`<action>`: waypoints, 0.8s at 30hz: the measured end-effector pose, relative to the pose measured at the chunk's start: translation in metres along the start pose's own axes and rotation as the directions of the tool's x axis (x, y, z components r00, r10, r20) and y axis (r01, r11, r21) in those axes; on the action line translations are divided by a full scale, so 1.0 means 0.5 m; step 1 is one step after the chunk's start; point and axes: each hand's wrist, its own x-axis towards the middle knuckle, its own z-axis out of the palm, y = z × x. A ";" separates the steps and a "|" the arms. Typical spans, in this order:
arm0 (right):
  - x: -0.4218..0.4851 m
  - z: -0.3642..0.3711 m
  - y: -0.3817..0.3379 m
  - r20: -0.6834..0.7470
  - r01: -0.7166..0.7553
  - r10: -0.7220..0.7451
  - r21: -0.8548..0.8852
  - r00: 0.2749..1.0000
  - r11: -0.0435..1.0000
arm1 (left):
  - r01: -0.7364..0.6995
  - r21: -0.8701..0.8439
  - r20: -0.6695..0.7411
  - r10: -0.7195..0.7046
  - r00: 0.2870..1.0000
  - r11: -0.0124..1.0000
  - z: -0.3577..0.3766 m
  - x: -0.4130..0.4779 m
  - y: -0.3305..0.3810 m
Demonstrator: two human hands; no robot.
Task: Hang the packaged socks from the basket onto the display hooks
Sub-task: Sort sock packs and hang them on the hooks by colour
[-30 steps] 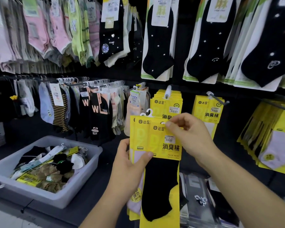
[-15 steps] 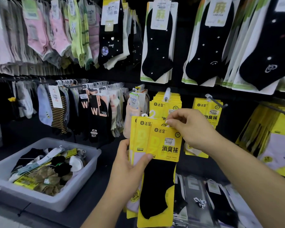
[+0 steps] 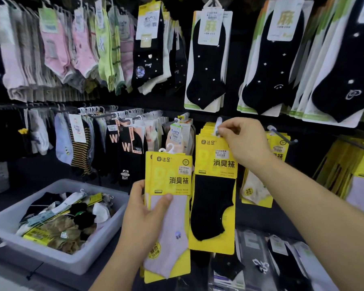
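Pinched in the right hand (image 3: pixel 243 141): hanger of the black-sock pack (image 3: pixel 213 206), at the hook (image 3: pixel 219 122).
Seemingly mid-hang: next, seat it just above the pinch; left hand (image 3: pixel 143 215) grips spare packs (image 3: pixel 170 227).

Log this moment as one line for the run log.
right hand: pinches black-sock pack top at display hook | left hand: holds lilac-sock packs | basket: socks inside
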 end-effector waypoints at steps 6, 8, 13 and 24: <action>-0.010 0.008 0.011 0.000 0.124 -0.129 -0.268 0.992 0.955 | 0.015 -0.063 0.031 -0.013 0.999 0.998 -0.007 -0.006 0.006; -0.016 0.009 0.021 -0.009 0.165 -0.181 -0.368 0.983 0.915 | 0.040 -0.119 0.067 -0.032 0.997 0.992 0.003 -0.012 0.009; -0.035 0.013 0.035 -0.045 0.172 -0.213 -0.441 0.976 0.881 | 0.124 -0.234 0.162 -0.087 0.983 0.964 0.037 -0.027 0.021; -0.176 0.043 0.057 0.122 -0.235 0.215 0.184 0.969 0.955 | 0.114 -0.358 0.223 -0.034 0.974 0.927 0.083 -0.034 0.030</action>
